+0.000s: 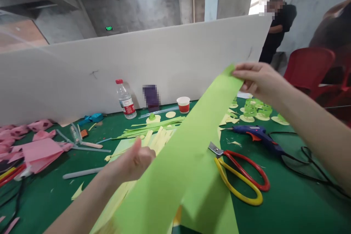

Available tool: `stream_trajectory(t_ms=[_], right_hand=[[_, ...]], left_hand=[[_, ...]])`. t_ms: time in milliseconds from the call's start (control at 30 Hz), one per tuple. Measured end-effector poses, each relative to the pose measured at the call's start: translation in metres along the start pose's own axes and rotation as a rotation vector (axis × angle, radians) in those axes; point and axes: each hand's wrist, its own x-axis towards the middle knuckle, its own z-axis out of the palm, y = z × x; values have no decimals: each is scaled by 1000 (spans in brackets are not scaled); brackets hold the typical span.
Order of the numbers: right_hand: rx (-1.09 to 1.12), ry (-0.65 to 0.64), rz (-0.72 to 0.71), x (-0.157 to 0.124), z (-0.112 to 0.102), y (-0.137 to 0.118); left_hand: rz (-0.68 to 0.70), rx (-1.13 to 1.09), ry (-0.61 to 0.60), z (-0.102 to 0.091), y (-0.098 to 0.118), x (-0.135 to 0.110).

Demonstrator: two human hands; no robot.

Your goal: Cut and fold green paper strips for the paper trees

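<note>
A long, wide strip of light green paper [178,150] slants across the front of me, from upper right to lower left. Its upper end is pinched between the thumb and fingers of my right hand [255,76], raised above the table. My left hand [138,161] is curled closed with the thumb up, by the strip's left edge; what its fingers hold, if anything, is hidden. Scissors [238,175] with one red and one yellow handle lie right of the strip, their tips close to it. Under the strip are more green paper [211,197] and pale yellow cut strips [161,139].
A blue glue gun [257,135] with a black cord lies at right on the green table [296,208]. Behind stand a water bottle [126,100], a paper cup [183,105] and a white board [170,58]. Pink pieces [41,150] lie left. Two people are beyond, near red chairs [309,65].
</note>
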Motion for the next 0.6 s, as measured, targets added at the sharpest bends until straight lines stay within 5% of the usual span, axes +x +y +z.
stream_trajectory(t_ms=[100,267,433,600], right_hand=[[5,-137,89,-30,32,21],[6,-363,105,-74,81,42],[21,-436,74,-88,89,43],[58,-488,57,-89,86,42]], left_hand=[[-36,-202,58,-2,-4,7],[-107,-371,48,27,-8,25],[-142,-386,72,36,-15,24],[-29,-290,39,36,-17,23]])
